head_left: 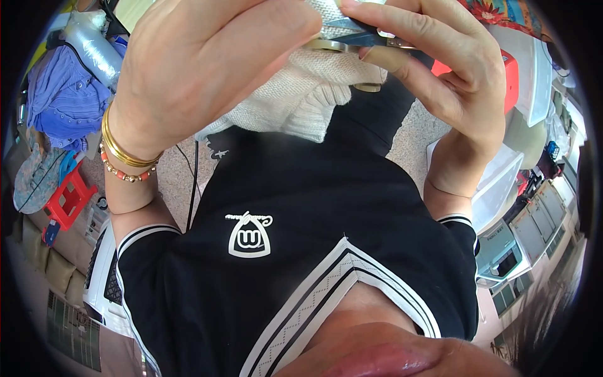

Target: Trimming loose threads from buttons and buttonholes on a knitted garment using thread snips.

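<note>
A cream knitted garment [295,94] with a ribbed edge hangs at the top of the view. My left hand [195,63] is closed on it, fingers bent at the fabric beside a round beige button [326,45]. A second button [369,87] shows lower on the knit. My right hand [455,60] pinches a pair of small thread snips [361,39] between thumb and fingers. Their dark blades lie against the knit, right by the first button. Any thread there is too small to make out. My left wrist wears gold bangles and a beaded bracelet.
Blue-purple clothing [66,94] and a clear plastic-wrapped roll [94,50] lie at the left. A red stool [69,198] stands below them. Clear plastic bins [496,188] and a red object [512,78] are at the right. A dark cable [193,182] hangs beside my body.
</note>
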`<state>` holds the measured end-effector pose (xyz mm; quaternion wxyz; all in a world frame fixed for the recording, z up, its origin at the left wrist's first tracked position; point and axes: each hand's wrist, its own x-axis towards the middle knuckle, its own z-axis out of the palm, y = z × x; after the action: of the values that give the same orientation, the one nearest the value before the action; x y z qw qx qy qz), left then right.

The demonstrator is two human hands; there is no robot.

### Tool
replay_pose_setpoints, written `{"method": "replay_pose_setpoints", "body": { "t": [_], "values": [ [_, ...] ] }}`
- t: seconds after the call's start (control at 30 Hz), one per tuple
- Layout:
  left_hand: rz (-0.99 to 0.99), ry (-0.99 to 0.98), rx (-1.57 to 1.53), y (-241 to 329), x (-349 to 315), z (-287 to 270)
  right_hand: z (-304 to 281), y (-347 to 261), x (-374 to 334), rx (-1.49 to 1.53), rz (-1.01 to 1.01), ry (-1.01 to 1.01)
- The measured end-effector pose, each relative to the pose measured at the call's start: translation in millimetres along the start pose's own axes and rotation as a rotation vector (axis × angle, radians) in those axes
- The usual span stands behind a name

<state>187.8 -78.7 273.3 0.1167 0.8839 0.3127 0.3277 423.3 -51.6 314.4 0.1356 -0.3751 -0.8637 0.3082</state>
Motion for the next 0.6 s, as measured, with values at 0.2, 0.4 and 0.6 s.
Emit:
{"method": "replay_pose_setpoints", "body": {
  "t": [0.2,0.4,0.6],
  "values": [
    [0.045,-0.009,0.015,-3.5,-0.5,1.8,-1.5,-5.6,2.0,-0.12,-0.031,0.011],
    [0.095,-0.024,0.041,-13.2,-4.2,-0.2,-4.3,-13.5,0.4,-0.199,-0.039,0.046],
    [0.125,-0.084,0.075,-14.4,0.6,-2.5,0.9,9.5,-6.5,-0.242,-0.231,0.102]
  ]
}}
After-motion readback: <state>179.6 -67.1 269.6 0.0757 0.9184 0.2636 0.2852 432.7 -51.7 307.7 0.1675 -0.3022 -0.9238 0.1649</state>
